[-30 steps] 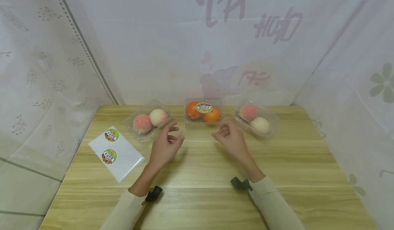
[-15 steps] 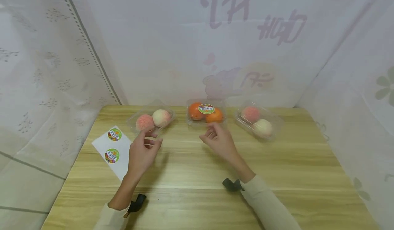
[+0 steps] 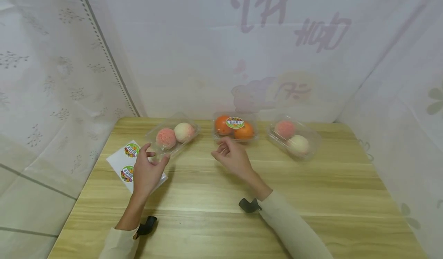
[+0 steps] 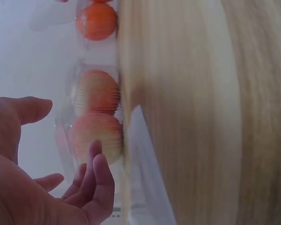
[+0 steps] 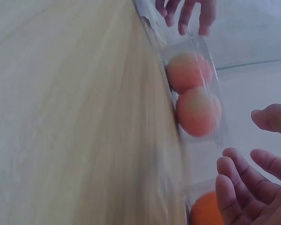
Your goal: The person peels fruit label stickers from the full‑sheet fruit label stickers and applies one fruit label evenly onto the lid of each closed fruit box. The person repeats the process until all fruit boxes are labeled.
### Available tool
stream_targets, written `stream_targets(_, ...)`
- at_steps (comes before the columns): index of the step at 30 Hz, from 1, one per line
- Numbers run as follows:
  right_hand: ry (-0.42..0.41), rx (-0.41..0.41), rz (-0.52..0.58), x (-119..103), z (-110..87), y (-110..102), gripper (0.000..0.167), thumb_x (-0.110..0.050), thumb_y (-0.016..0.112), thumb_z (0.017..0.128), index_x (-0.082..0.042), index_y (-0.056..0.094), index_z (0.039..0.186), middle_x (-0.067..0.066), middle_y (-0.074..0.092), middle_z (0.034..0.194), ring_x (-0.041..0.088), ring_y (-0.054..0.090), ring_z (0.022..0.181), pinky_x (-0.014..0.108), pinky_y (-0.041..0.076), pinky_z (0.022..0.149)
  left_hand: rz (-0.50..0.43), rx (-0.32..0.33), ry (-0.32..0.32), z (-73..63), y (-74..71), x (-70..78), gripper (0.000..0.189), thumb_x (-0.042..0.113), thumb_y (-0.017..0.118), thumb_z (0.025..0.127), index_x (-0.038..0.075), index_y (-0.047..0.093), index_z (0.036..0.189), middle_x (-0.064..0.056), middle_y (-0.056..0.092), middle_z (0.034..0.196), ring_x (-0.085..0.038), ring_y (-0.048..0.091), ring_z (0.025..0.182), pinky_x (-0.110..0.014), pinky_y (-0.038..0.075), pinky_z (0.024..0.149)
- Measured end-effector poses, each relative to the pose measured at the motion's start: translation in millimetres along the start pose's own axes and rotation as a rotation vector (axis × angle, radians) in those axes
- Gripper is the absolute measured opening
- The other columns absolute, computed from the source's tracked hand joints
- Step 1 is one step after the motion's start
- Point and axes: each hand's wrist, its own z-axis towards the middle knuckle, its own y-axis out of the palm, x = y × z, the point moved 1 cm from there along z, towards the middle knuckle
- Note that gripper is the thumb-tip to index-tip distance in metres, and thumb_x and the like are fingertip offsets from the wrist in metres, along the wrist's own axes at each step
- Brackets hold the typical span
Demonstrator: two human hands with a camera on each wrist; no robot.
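Observation:
My left hand (image 3: 147, 174) hovers over the right part of a white sheet (image 3: 117, 159) with round fruit stickers (image 3: 132, 150). It holds nothing; thumb and fingers are apart. Just beyond it is a clear plastic box (image 3: 191, 135) with two peaches (image 4: 97, 136). My right hand (image 3: 233, 158) holds nothing, its fingers loosely bent, in front of a clear box (image 3: 255, 136) of two oranges (image 3: 243, 130). A round label (image 3: 235, 122) is on that box's lid. In the right wrist view, the thumb and fingers (image 5: 234, 178) are apart.
Another clear box (image 3: 313, 137) with two peaches (image 3: 298, 145) stands at the back right. All three boxes are along the back of the wooden table (image 3: 311, 189). A pale printed cloth (image 3: 194, 51) hangs behind.
Both hands have moved left: the left from in front of the left peach box to above the sticker sheet, the right to in front of the oranges. The camera view has shifted slightly.

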Motion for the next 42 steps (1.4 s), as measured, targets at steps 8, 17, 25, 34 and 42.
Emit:
stream_targets(8,-0.034,-0.004,0.016,0,10.6,20,0.038,-0.016,0.083,0.098,0.004,0.069,0.127,0.006,0.077,0.101,0.02,0.073,0.088,0.036,0.062,0.083,0.002,-0.024,-0.044,7.0,5.2,-4.3,0.099,0.049,0.079,0.099,0.004,0.028,0.171,-0.02,0.071,0.135,-0.037,0.078,0.097,-0.055,0.054,0.09)
stream_targets(17,0.03,0.017,0.011,-2,17.8,36,0.041,-0.025,0.079,0.1,0.0,0.067,0.13,0.003,0.079,0.104,0.019,0.073,0.091,0.04,0.06,0.085,-0.021,-0.007,-0.068,11.7,10.1,-5.4,0.102,0.05,0.082,0.098,0.004,0.028,0.172,-0.021,0.072,0.133,-0.041,0.076,0.104,-0.059,0.053,0.097)
stream_targets(25,0.049,0.017,0.009,0,20.3,42,0.042,-0.026,0.079,0.1,0.0,0.067,0.131,0.002,0.079,0.103,0.019,0.074,0.09,0.042,0.06,0.085,0.002,0.015,-0.044,13.8,9.6,-6.2,0.093,0.044,0.082,0.099,0.004,0.036,0.169,-0.017,0.074,0.129,-0.034,0.077,0.089,-0.052,0.055,0.086)
stream_targets(34,0.052,0.024,-0.005,1,26.1,47,0.046,-0.028,0.078,0.101,-0.002,0.069,0.137,0.0,0.078,0.104,0.016,0.073,0.092,0.039,0.059,0.086,0.014,0.014,0.002,13.8,4.5,-4.7,0.083,0.034,0.08,0.101,-0.003,0.042,0.165,-0.02,0.075,0.127,-0.038,0.079,0.096,-0.041,0.058,0.077)
stream_targets(42,0.057,0.021,-0.025,0,29.0,50,0.051,-0.026,0.079,0.1,-0.002,0.068,0.143,0.001,0.078,0.103,0.017,0.073,0.09,0.04,0.059,0.086,-0.015,-0.043,-0.033,14.7,-1.8,-7.8,0.082,0.032,0.079,0.103,0.002,0.039,0.169,-0.019,0.072,0.127,-0.035,0.075,0.101,-0.036,0.053,0.076)
